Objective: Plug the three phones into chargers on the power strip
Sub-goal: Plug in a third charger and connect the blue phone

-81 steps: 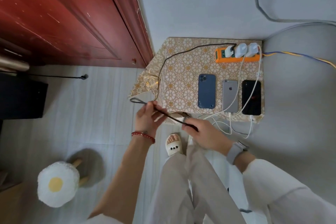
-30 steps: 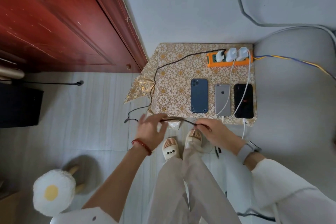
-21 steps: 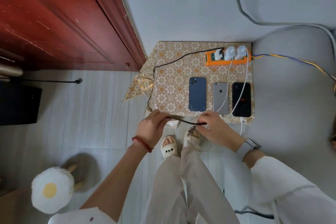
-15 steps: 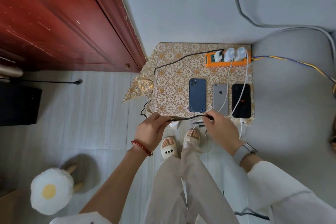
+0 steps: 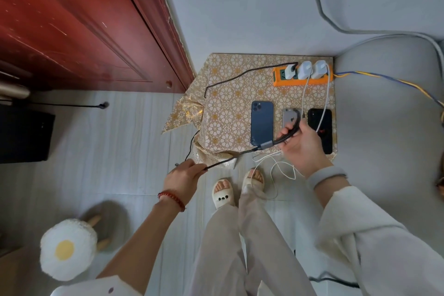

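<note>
Three phones lie face down on a gold-patterned cloth [image 5: 230, 94]: a blue phone [image 5: 262, 122], a silver phone [image 5: 289, 116] and a black phone [image 5: 322, 125]. An orange power strip [image 5: 278, 80] at the back holds three white chargers [image 5: 305, 68]. White cables run from two chargers to the silver and black phones' near ends. A black braided cable [image 5: 240, 75] leaves the left charger. My right hand [image 5: 300, 144] grips its grey plug end [image 5: 265, 144] at the blue phone's bottom edge. My left hand [image 5: 185, 176] pinches the same cable lower down.
A red wooden door [image 5: 79, 24] stands at the left, a grey wall behind. A grey cushioned seat [image 5: 389, 115] borders the cloth on the right. A fried-egg stool [image 5: 67, 247] sits on the floor at lower left. My slippered feet [image 5: 237, 187] stand before the cloth.
My right hand has risen over the silver phone, carrying the black cable's plug to the blue phone's bottom edge. My left hand slid left and down along the cable.
</note>
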`<control>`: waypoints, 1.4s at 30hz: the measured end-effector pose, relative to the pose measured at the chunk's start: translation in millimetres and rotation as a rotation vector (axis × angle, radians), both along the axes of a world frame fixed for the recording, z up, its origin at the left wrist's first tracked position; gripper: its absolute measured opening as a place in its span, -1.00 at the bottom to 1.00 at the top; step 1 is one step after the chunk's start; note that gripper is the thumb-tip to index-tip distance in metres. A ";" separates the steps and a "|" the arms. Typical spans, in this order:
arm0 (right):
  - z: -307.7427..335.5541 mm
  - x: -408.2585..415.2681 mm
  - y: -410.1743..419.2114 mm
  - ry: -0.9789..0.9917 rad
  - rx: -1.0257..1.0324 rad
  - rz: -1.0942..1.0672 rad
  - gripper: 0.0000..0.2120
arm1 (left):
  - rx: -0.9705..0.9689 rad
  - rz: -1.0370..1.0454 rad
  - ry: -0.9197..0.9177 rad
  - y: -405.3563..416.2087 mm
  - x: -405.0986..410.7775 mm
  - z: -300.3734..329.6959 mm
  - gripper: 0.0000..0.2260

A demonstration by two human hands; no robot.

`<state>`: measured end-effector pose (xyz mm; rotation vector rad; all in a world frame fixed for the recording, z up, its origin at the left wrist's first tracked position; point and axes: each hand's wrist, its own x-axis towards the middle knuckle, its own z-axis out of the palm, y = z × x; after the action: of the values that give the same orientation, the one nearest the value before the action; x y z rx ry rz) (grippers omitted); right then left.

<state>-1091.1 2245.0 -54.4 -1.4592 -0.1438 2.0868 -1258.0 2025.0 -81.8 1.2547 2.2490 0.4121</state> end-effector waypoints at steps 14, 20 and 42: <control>9.3 -4.5 -48.2 -0.110 0.234 0.663 -0.87 | -0.409 0.243 -0.412 21.6 6.9 -12.5 -0.75; 3.3 -10.1 -71.7 -0.160 0.298 0.842 -0.88 | 0.017 0.478 -0.881 76.7 24.4 28.8 -0.81; -75.8 28.8 -66.4 -0.539 -0.155 0.801 -0.75 | -0.617 0.503 -0.648 70.8 63.8 -67.2 -0.60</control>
<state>-1062.4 2178.6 -130.2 -2.3047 -0.9236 2.2333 -1194.2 2095.8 -148.9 0.1841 1.8635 0.2206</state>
